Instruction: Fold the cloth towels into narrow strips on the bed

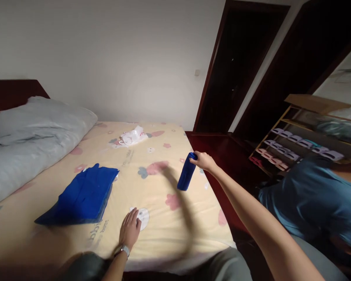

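Observation:
My right hand (204, 160) is closed on the top end of a rolled blue cloth (187, 171), which stands tilted near the right edge of the bed (152, 187). On the patterned sheet, my left hand (130, 226) lies flat with its fingers stretched out and nothing in it; a watch is on that wrist. Left of this hand, a folded blue garment (83, 195) lies spread on the sheet. Farther back on the bed is a crumpled white plastic bag (133, 136).
A grey quilt (41, 136) is heaped at the bed's left side. To the right, a person in a blue shirt (312, 199) bends near a shoe rack (298, 125) holding several pairs of slippers. A dark door (240, 66) stands behind.

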